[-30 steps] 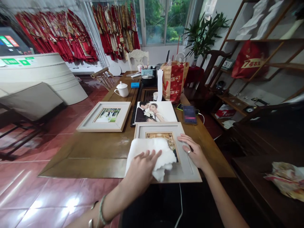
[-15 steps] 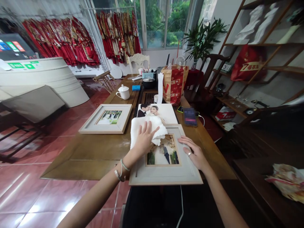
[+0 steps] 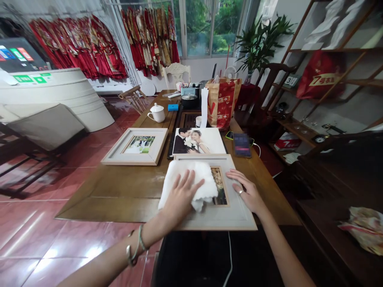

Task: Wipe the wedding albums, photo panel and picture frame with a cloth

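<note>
A picture frame [image 3: 239, 217] with a pale border and a small photo lies flat at the near edge of the table. Spread over its left part is a white cloth [image 3: 173, 171], which covers much of the photo. My left hand [image 3: 184, 193] presses flat on the cloth, fingers stretched out. On the frame's right border rests my right hand [image 3: 247, 191], its fingers extended and a ring on one of them. Just beyond the frame lies a wedding photo print [image 3: 214, 139] of a couple. A second picture frame [image 3: 113, 155] lies to the left.
A phone [image 3: 242, 145] with a white cable lies right of the print. Farther back on the wooden table [image 3: 119, 195] stand a white lidded cup [image 3: 157, 113], a blue box [image 3: 172, 107], a black pot [image 3: 189, 103] and a paper bag [image 3: 224, 103].
My left hand has slid the cloth toward me across the frame, so it now hides more of the photo. My right hand stays on the right border.
</note>
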A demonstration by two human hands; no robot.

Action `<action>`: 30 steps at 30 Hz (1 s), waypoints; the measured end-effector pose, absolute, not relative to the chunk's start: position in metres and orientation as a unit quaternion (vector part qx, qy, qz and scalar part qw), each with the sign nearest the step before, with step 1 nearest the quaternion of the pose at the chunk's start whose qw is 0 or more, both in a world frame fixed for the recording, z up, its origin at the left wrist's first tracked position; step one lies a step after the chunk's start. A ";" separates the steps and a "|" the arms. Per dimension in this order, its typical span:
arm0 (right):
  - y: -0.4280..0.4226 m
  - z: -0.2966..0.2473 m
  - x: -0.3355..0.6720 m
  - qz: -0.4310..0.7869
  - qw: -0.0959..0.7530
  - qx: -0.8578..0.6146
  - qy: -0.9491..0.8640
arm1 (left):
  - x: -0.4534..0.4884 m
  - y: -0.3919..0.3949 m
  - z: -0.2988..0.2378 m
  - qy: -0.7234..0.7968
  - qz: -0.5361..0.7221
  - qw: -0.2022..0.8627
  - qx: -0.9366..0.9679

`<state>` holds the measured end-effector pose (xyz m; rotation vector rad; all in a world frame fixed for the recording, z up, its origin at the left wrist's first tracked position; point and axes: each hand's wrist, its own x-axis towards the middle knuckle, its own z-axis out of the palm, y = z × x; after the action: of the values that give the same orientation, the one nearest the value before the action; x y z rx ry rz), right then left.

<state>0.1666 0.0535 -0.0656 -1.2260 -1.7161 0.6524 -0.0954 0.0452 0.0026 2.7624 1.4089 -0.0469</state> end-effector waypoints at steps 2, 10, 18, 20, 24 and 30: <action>0.054 -0.066 0.167 0.265 0.452 -0.497 -0.692 | -0.095 0.068 0.002 0.471 0.008 -0.003 0.882; 0.054 -0.066 0.166 0.266 0.456 -0.494 -0.691 | -0.080 0.108 0.007 0.506 0.006 0.005 0.862; 0.053 -0.066 0.166 0.268 0.450 -0.500 -0.690 | -0.091 0.038 0.015 0.487 -0.089 0.049 0.867; 0.053 -0.066 0.166 0.267 0.453 -0.497 -0.690 | -0.094 0.016 0.021 0.477 -0.123 0.082 0.866; 0.053 -0.066 0.165 0.266 0.452 -0.497 -0.691 | -0.095 -0.012 0.036 0.466 -0.171 0.169 0.851; 0.054 -0.067 0.166 0.267 0.447 -0.492 -0.697 | -0.096 0.009 0.018 0.491 -0.052 0.147 0.857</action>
<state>0.1660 0.0539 -0.0667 -1.2187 -1.7260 0.6615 -0.0963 0.0089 0.0180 2.4677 1.4125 -0.1494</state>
